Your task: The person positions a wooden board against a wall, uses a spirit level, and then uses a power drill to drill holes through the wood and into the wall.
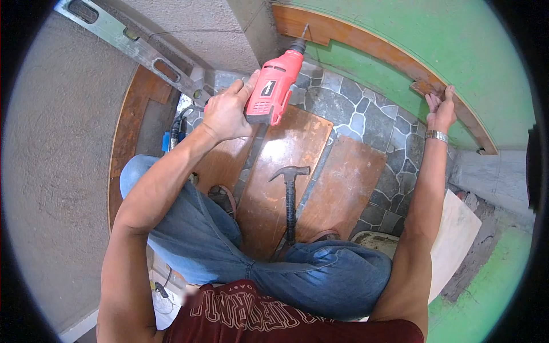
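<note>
My left hand (230, 110) is wrapped round the rear of a red power drill (274, 86), which points up and to the right. The drill's bit (305, 32) meets, or nearly meets, the left end of a long brown wooden board (366, 35) that lies along the green wall. Farther right, my right hand (441, 110) grips the same board at its lower edge, by a small notched piece, with the thumb above and the fingers curled under. A watch is on that wrist. Whether the bit has entered the wood cannot be made out.
A claw hammer (290, 200) stands head-up between my knees, over wooden planks (286, 154) on the stone-patterned floor (377, 123). A long spirit level (134, 48) leans at the left, near another wooden board (128, 114) on the grey wall. A pale sheet (457, 240) lies at the right.
</note>
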The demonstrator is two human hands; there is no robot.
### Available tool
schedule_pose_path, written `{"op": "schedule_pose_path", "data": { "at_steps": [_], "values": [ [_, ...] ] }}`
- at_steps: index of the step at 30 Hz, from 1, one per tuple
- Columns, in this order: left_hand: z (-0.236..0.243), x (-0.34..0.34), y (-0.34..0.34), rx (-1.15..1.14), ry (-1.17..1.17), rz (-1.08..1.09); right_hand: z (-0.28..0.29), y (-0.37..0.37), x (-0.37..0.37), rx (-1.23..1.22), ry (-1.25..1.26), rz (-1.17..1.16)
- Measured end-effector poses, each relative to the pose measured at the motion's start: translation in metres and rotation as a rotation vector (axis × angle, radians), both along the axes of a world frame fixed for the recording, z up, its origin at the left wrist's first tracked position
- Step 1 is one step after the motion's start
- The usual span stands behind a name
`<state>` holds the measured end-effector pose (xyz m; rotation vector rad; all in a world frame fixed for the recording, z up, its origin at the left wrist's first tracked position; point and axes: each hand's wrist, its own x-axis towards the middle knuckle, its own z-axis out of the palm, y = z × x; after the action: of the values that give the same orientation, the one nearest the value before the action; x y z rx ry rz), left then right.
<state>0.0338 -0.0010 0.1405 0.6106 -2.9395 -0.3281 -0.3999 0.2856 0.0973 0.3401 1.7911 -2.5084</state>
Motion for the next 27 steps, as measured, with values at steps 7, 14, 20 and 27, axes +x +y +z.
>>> {"op": "schedule_pose_path", "data": {
  "at_steps": [7, 14, 20, 27],
  "values": [
    [0.0014, -0.0008, 0.0014, 0.007, 0.006, -0.001, 0.0023, -0.0015, 0.0042, 0.003, 0.008, -0.006],
    [-0.0024, -0.0008, -0.0005, 0.020, 0.006, 0.003, 0.0034, -0.0021, 0.0053, 0.023, -0.006, -0.023],
    [-0.0026, -0.0017, -0.0011, 0.025, 0.046, -0.003, 0.0011, -0.0006, 0.0015, 0.014, 0.005, -0.012],
    [0.0029, 0.0002, -0.0034, 0.052, -0.015, 0.017, -0.0007, -0.0013, 0.0027, 0.018, -0.002, -0.013]
  ]
}}
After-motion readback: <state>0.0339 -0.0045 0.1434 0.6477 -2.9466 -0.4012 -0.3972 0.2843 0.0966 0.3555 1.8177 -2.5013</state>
